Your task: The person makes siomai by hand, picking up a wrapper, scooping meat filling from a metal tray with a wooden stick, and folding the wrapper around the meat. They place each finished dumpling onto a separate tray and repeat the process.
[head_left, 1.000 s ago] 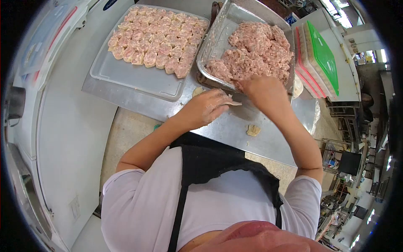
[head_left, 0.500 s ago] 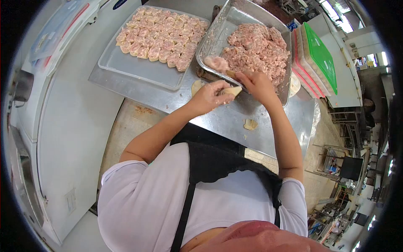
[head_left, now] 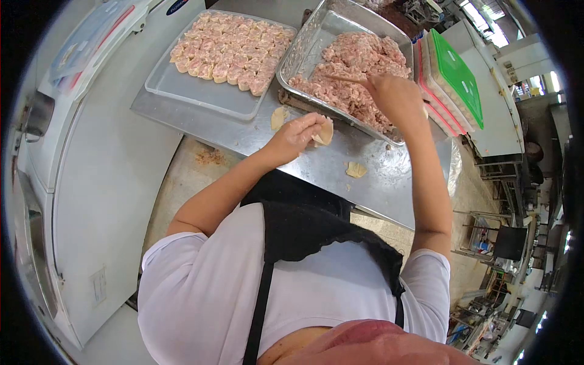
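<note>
Scooping appears to be the step in hand: the right hand (head_left: 395,97) grasps a thin stick (head_left: 345,79) over minced meat (head_left: 365,61) in the metal pan (head_left: 328,29), while the left hand (head_left: 297,136) pinches a wrapper (head_left: 326,132) outside it. The next move calls for keeping that wrapper steady; since the previous frame, the right hand has shifted farther over the meat.

One camera, worn on the person's head, looks forward and steeply down through a very wide lens that bends straight edges and darkens the corners. Nearest, the wearer's white shirt (head_left: 340,286) fills the lower middle. Farther forward, the tabletop (head_left: 328,170) spans the upper middle, seen from above, with the left hand (head_left: 298,135) and right hand (head_left: 394,96) over it. Distant equipment (head_left: 510,243) shows small along the right edge.
</note>
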{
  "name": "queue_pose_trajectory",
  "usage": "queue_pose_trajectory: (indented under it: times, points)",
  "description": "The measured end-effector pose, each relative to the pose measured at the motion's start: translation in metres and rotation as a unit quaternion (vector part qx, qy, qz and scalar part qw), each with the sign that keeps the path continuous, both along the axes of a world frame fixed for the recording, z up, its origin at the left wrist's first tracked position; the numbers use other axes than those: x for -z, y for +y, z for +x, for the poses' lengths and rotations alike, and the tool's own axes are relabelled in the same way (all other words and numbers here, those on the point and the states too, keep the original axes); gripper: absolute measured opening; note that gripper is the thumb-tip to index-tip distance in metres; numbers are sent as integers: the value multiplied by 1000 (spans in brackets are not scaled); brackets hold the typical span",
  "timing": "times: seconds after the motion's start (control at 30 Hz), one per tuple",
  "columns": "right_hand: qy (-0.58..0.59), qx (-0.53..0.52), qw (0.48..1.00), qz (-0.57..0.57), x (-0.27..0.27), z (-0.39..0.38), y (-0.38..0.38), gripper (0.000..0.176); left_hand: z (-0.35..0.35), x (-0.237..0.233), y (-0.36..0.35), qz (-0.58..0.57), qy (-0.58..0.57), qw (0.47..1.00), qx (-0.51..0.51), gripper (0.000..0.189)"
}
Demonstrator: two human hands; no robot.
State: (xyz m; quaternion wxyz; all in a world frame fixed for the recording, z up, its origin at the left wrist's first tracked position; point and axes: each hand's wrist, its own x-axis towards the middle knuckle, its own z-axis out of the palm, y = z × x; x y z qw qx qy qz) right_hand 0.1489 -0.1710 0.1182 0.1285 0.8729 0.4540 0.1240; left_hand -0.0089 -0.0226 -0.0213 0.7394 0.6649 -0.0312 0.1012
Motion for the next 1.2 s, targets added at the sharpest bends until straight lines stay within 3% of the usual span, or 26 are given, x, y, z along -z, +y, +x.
queue_pose_trajectory:
  times: [0.13, 0.2, 0.27, 0.33, 0.37, 0.4, 0.43, 0.47, 0.53, 0.57, 0.6, 0.67, 0.73, 0.77, 0.8, 0.83, 0.87, 0.93, 0.97, 1.0, 1.03, 1.07, 1.13, 1.2]
  points:
    - [19, -118, 993, 21, 43, -15, 23, 33, -7, -18, 9, -122, 43, 989, 75, 23]
    - [83, -22, 996, -24, 35, -36, 26, 31, -13, -29, 17, 159, 85, 982, 64, 26]
    - [114, -15, 993, -5, 45, -29, 15, 33, -11, -23, 21, 121, 86, 987, 64, 28]
    - [253, -12, 953, 168, 61, -12, -2, 36, -9, -16, 25, 84, 87, 990, 66, 31]
    - [252, -13, 953, 167, 62, -4, -5, 36, -6, -12, 27, -109, 93, 983, 111, 31]
    - [323, 19, 928, 187, 60, 2, -6, 35, -5, -13, 28, -299, 95, 937, 152, 32]
    - [391, 51, 896, 206, 59, 6, -5, 35, -5, -15, 29, -299, 95, 937, 152, 32]
    - [391, 52, 896, 205, 58, 10, -3, 35, -7, -19, 30, -357, 91, 910, 191, 32]
    - [257, 35, 963, 71, 42, 7, 12, 31, -4, -22, 34, -412, 87, 878, 229, 33]
    - [260, 37, 962, 70, 39, -4, 17, 31, -1, -21, 37, -150, 56, 971, 179, 35]
    - [226, 50, 972, 34, 37, -20, 22, 30, 1, -21, 39, 125, 19, 985, 117, 38]
    - [189, 65, 980, -2, 40, -22, 19, 30, 3, -19, 39, 61, 67, 991, 96, 36]
    - [405, 9, 898, 172, 54, 1, 0, 32, 8, -17, 36, -67, 156, 984, 50, 32]
    - [403, 13, 899, 173, 59, 9, -8, 32, 10, -17, 37, -42, 153, 986, 49, 28]
    - [392, 11, 884, 253, 60, 12, -13, 32, 12, -21, 35, -42, 151, 986, 53, 28]
    - [379, 8, 864, 331, 60, 16, -17, 32, 15, -26, 34, -62, 104, 991, 51, 25]
    - [378, 10, 864, 333, 59, 20, -21, 32, 16, -32, 32, -82, 58, 994, 49, 23]
    - [254, 27, 872, 418, 36, 16, -24, 33, 14, -66, 28, -80, 43, 994, 63, 21]
    - [252, 29, 870, 422, 27, 13, -27, 33, 13, -77, 26, -78, 25, 994, 75, 19]
    - [157, 42, 937, 309, 18, 11, -32, 35, 18, -79, 29, -75, 24, 994, 79, 19]
    - [58, 56, 979, 187, 13, 9, -39, 37, 26, -80, 35, 113, -65, 989, 64, 20]
    - [56, 59, 979, 188, 15, 11, -47, 37, 29, -81, 38, 294, -153, 942, 46, 21]
    - [97, 118, 966, 207, 18, 17, -59, 41, 18, -106, 34, 276, -124, 953, 0, 24]
    - [117, 111, 965, 207, 17, 9, -65, 42, 5, -128, 40, 257, -91, 961, -50, 27]
